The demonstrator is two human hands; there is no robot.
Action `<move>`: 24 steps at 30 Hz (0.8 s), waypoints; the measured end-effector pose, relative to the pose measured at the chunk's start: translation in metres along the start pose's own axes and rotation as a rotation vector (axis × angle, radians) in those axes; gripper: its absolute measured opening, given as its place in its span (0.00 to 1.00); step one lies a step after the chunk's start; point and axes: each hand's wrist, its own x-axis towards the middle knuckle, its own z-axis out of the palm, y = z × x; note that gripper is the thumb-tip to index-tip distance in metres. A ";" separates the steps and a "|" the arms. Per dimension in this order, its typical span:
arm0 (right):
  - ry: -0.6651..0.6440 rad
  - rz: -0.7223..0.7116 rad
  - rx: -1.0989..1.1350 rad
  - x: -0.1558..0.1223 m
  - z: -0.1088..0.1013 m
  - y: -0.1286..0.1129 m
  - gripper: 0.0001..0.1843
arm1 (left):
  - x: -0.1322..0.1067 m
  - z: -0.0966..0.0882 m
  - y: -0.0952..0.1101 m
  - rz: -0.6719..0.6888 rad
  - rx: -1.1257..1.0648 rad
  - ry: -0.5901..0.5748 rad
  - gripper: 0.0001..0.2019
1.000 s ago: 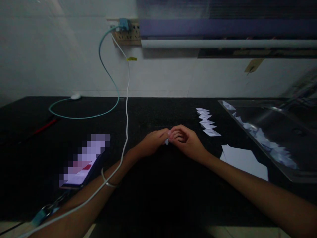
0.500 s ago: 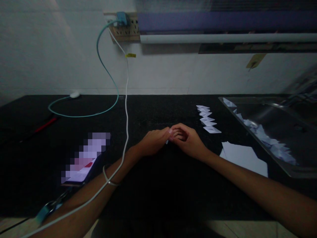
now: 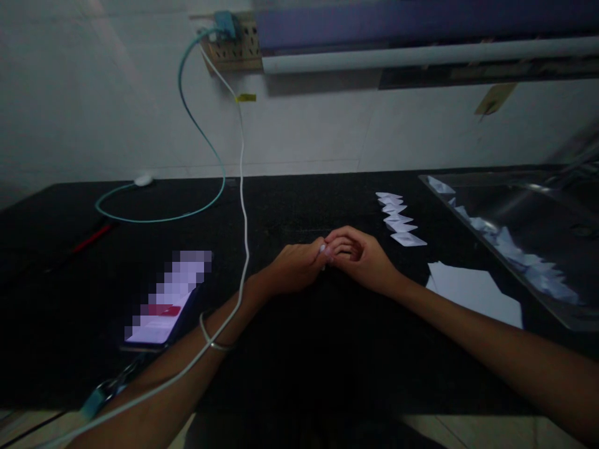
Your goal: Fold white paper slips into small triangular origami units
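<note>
My left hand (image 3: 299, 265) and my right hand (image 3: 358, 255) meet above the dark counter, fingertips pressed together. Between them is a small piece of white paper (image 3: 322, 268), almost wholly covered by the fingers; only small bits show, so its shape cannot be made out. Both hands are closed on it. Beyond my right hand, several folded white paper boats (image 3: 407, 239) stand in a row. Nearer my right forearm lies a stack of white paper sheets (image 3: 475, 293).
More folded paper boats (image 3: 510, 249) line the rim of a metal sink (image 3: 552, 315) on the right. A lit phone (image 3: 161, 312) lies at left. A white cable (image 3: 244, 218) crosses over my left forearm. A teal cable (image 3: 159, 221) loops behind.
The view has tilted and shifted slightly. My hands stay together with the paper between them, and the fingers have moved only a little.
</note>
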 end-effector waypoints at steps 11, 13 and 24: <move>0.038 -0.282 -0.632 -0.015 0.005 -0.013 0.13 | -0.004 -0.010 0.010 -0.067 -0.173 0.011 0.19; 0.044 -0.326 -0.718 -0.015 0.006 -0.013 0.13 | -0.004 -0.011 0.010 -0.051 -0.195 0.013 0.19; 0.148 -0.423 -0.785 -0.020 0.005 -0.016 0.06 | -0.004 -0.014 0.015 -0.047 -0.502 0.110 0.19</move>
